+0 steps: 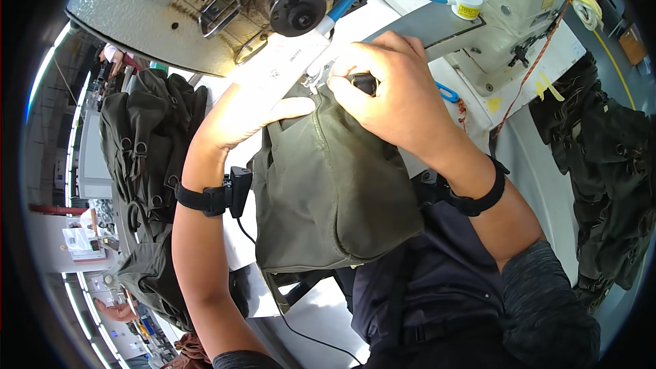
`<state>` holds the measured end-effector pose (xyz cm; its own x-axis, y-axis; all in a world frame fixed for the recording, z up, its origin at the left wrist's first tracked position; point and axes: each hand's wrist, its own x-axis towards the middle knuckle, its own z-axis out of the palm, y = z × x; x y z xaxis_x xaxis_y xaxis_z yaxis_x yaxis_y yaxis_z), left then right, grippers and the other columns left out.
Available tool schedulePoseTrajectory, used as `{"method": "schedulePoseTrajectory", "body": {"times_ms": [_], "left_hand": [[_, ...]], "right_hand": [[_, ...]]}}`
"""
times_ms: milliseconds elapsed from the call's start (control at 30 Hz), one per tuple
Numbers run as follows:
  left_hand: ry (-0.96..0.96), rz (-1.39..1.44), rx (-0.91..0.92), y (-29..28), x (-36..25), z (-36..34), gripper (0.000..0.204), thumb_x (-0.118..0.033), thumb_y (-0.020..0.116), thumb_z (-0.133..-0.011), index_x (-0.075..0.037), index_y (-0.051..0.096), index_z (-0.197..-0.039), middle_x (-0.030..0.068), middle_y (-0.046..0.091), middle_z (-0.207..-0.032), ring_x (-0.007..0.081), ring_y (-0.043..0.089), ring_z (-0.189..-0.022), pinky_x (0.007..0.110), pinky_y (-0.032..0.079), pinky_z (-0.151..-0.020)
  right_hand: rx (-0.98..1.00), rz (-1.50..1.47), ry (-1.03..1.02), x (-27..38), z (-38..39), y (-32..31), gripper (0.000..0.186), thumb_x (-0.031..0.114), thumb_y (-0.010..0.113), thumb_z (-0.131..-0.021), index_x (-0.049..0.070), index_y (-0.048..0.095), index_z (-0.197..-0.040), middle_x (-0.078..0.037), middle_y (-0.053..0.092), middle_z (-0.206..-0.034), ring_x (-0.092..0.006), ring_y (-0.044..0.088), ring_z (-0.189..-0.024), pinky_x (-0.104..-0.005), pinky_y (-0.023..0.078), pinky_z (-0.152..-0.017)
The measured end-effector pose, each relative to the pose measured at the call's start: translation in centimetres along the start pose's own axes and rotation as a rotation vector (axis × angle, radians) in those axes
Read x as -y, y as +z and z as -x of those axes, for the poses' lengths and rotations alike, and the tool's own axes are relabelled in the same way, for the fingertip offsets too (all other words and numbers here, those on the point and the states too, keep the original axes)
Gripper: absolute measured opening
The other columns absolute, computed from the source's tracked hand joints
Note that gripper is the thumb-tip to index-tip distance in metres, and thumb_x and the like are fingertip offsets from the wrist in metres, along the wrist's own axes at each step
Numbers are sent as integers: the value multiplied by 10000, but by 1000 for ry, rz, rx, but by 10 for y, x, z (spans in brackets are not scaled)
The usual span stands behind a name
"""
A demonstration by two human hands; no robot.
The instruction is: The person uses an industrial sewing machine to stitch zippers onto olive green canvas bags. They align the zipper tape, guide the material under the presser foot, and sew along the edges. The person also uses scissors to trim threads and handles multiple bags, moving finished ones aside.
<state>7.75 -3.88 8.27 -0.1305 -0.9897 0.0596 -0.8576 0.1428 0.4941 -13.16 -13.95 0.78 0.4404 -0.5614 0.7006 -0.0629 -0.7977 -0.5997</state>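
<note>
An olive green fabric bag [335,191] lies on the white sewing table, its top edge pushed up under the sewing machine head [225,7]. My left hand [246,113] lies flat on the bag's left upper side, brightly lit by the machine lamp. My right hand [386,92] pinches the bag's top edge, by a small black part, close to the needle area. Both wrists wear black bands; the left one carries a small black device with a cable.
A pile of more olive green bags [147,164] lies to the left, and another heap [601,184] hangs at the right. A second cream-coloured sewing machine [506,20] stands at the upper right, with blue scissors [447,92] beside it. A person's hand shows at the lower left.
</note>
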Motion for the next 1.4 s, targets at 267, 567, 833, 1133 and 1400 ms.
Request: {"method": "schedulePoseTrajectory", "body": {"times_ms": [267, 567, 833, 1133, 1400], "left_hand": [[73, 46, -37, 5, -2, 0, 700, -286, 829, -883, -44, 576, -1489, 156, 607, -1486, 313, 569, -1327, 389, 425, -1144], [-143, 228, 20, 4, -3, 2, 721, -185, 829, -870, -28, 553, -1518, 122, 582, -1535, 213, 533, -1369, 347, 396, -1169], [24, -67, -39, 3, -12, 0, 712, -274, 793, -884, -87, 557, -1530, 145, 561, -1548, 281, 513, -1406, 402, 370, -1196], [63, -208, -36, -4, -12, -4, 717, -291, 797, -884, -95, 555, -1530, 150, 571, -1529, 294, 541, -1372, 405, 398, -1167], [-110, -14, -4, -6, -11, -2, 627, -236, 849, -858, -32, 644, -1414, 139, 647, -1385, 241, 625, -1191, 339, 513, -1012]], "right_hand": [[38, 13, 36, -1, 1, 0, 91, 202, 752, -881, 114, 744, -903, 12, 733, -849, -207, 630, -946, -370, 403, -938], [22, 12, 8, -1, -1, 0, 102, 202, 749, -875, 102, 743, -895, -17, 727, -829, -239, 635, -904, -380, 428, -911], [54, -78, 30, -2, -3, -2, 118, 149, 758, -855, 50, 727, -911, -90, 696, -859, -291, 632, -834, -410, 474, -811], [9, 14, -14, -1, -1, 0, 146, 174, 749, -863, 116, 751, -997, -44, 720, -924, -257, 640, -928, -385, 416, -883], [-23, 28, -18, 0, 1, 3, 160, 179, 754, -865, 126, 762, -1016, -10, 737, -914, -238, 639, -968, -377, 416, -917]]}}
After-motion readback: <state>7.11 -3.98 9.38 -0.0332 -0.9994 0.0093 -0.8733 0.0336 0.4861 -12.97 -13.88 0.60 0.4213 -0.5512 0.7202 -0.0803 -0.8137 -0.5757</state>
